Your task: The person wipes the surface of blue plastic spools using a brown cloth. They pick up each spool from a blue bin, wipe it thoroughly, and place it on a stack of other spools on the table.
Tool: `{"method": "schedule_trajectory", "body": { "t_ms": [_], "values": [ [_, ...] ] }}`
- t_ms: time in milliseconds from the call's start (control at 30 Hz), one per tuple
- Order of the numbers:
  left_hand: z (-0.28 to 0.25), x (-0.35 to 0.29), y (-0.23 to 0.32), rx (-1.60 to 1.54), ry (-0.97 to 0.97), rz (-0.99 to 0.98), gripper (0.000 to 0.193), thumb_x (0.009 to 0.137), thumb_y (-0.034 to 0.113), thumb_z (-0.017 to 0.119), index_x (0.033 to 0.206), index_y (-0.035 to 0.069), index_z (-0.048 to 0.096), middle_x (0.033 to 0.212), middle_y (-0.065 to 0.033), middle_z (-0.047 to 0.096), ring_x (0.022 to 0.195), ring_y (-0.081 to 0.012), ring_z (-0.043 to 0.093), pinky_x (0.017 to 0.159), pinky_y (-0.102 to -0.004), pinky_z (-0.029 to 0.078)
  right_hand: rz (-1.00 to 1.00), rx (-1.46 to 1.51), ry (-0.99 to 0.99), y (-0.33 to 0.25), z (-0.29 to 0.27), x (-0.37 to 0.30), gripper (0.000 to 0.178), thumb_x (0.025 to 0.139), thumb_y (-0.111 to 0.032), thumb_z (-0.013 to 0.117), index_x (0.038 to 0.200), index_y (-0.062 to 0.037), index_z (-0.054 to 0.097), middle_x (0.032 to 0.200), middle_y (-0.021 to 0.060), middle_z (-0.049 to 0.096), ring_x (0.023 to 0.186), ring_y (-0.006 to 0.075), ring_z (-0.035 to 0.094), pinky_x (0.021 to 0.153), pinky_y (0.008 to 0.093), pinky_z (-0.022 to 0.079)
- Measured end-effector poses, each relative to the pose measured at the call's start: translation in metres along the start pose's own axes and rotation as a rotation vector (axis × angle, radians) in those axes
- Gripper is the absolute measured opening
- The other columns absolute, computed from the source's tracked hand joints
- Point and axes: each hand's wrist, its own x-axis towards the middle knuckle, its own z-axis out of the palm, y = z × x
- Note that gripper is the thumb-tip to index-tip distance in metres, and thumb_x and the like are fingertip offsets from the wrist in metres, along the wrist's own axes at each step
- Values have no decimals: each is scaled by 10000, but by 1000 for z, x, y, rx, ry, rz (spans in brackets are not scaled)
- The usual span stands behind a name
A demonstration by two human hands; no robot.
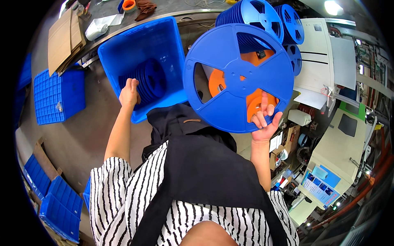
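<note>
My right hand [266,119] grips the rim of a large blue plastic reel [230,96], with fingers reaching into one of its cut-out windows. The reel is held up with its flat face toward me. Through its windows, orange reel parts [216,82] show behind it. My left hand [129,93] is closed at the left rim of a blue bin [164,45], beside the smaller dark blue reels [154,78] standing in a row inside. Whether it grips the rim or a reel is hidden.
More blue reels [262,18] stand stacked behind the raised one. A workbench [176,7] runs along the far side, with cardboard sheets [63,39] at its left. Blue crates [59,96] stand on the floor at left. White and beige machines [312,53] line the right.
</note>
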Motion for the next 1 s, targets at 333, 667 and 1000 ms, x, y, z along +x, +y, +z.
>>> {"method": "schedule_trajectory", "body": {
  "t_ms": [333,667,1000],
  "values": [
    [-17,-1,43,-573,282,81,296,975,257,493,880,16,635,745,-70,656,623,-137,595,609,-271,471,15,173,-67,8,4,12,328,965,-345,553,896,-29,500,1556,128,255,547,89,462,494,223,337],
    [-44,-25,118,-721,312,85,138,949,155,442,1022,58,506,875,-97,638,714,-141,600,641,-277,491,37,55,-89,9,18,8,338,963,-350,556,870,-29,503,1556,118,257,474,82,465,440,215,322],
    [-42,-86,213,-1254,170,625,350,896,19,563,1207,83,415,1083,-81,505,938,-144,547,806,-280,489,79,-90,-64,17,35,4,386,958,-404,552,843,-40,490,1559,122,243,438,76,453,427,209,297]
  ]
}}
